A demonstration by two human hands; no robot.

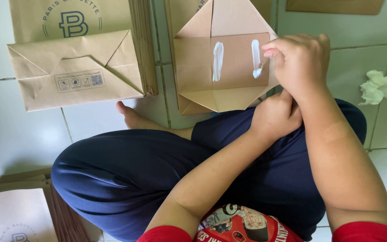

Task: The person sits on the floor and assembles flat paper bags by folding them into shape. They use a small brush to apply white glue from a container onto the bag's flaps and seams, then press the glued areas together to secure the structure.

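Observation:
A brown paper bag [236, 62] lies flat on the tiled floor in front of my crossed legs, its bottom folded open into a diamond. Two white glue stripes run down the middle panel, one on the left [218, 60] and one on the right [255, 56]. My right hand [298, 62] hovers over the right stripe with its fingers bunched, a fingertip at the blob of glue at the stripe's lower end. My left hand [276, 116] is curled just below the bag's near edge, under my right wrist; whatever it grips is hidden.
A stack of folded brown bags [75, 71] lies at the upper left, another stack [14, 215] at the lower left. A crumpled white tissue [375, 86] sits on the tiles at right. One more bag edge [337, 5] shows at the top right. My bare foot [131, 117] rests between the stacks.

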